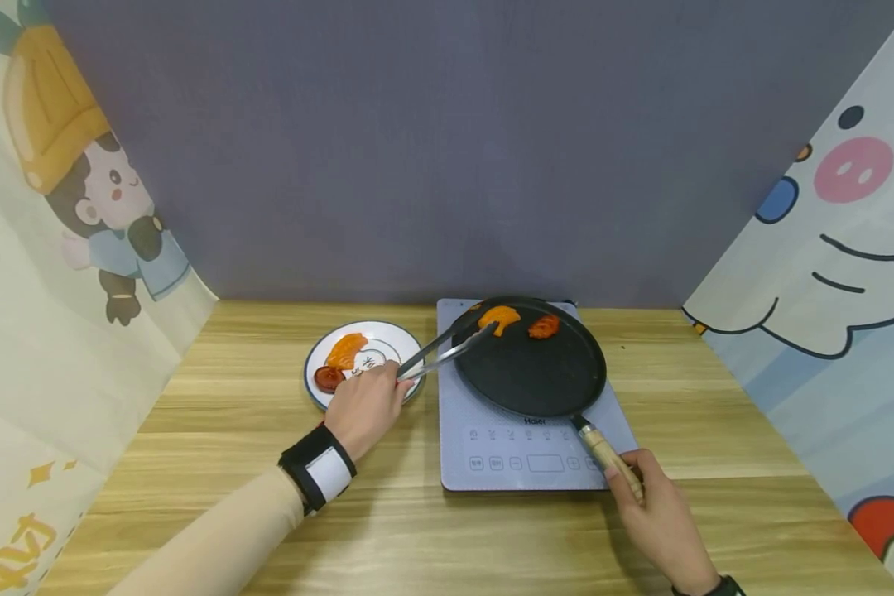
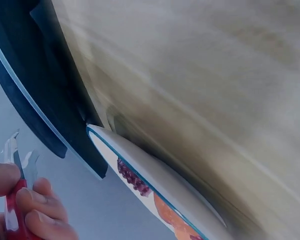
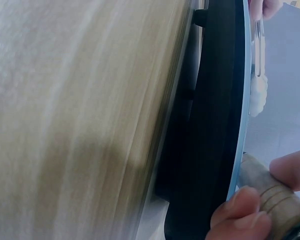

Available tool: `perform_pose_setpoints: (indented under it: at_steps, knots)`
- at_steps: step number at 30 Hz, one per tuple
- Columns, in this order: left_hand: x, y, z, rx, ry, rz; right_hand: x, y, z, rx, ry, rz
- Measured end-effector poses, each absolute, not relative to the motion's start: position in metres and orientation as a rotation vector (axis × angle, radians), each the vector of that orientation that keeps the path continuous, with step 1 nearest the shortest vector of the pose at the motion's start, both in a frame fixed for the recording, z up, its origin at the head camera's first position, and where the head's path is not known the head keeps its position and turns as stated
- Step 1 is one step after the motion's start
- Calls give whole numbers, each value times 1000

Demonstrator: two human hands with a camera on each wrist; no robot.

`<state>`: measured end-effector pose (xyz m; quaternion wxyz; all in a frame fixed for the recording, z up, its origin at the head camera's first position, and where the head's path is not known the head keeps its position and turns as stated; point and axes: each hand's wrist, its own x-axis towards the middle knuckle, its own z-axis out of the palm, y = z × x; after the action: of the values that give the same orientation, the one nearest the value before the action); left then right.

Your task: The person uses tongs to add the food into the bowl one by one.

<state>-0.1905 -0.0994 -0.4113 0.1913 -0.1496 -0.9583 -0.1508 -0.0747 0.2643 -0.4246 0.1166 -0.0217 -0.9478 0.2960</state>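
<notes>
My left hand (image 1: 367, 407) grips a pair of tongs (image 1: 447, 358), whose red handle (image 2: 17, 212) shows in the left wrist view. The tongs' tips are over the frying pan (image 1: 540, 377), at an orange food piece (image 1: 499, 318); whether they pinch it I cannot tell. A darker red food piece (image 1: 544, 327) lies in the pan to the right. With its fingers round the wooden pan handle (image 1: 607, 454), my right hand (image 1: 659, 517) holds the pan from the front. Below the left hand, partly covered, a white plate (image 1: 398, 338) carries an orange piece (image 1: 346, 351) and a reddish-brown piece (image 1: 329, 379).
Under the pan stands a pale flat induction cooker (image 1: 484, 430) with touch keys along its front. The wooden table (image 1: 715, 430) ends at a grey back panel (image 1: 447, 149). Cartoon-printed sheets (image 1: 52, 331) flank both sides.
</notes>
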Motion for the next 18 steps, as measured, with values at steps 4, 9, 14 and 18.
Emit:
perform_pose_setpoints:
  at_steps: [4,9,14,18]
  knots:
    - [-183,-108,-412,-404,-2704,-446,-74,264,-425,-59,-2762,862]
    - [-175,-118,-414,-388,-2715,-456,-75,264,-426,-65,-2755,861]
    - [-167,-127,-417,-390,-2723,-465,-75,266,-427,-51,-2744,843]
    - [-158,-134,-418,-374,-2728,-469,-75,266,-428,-52,-2753,838]
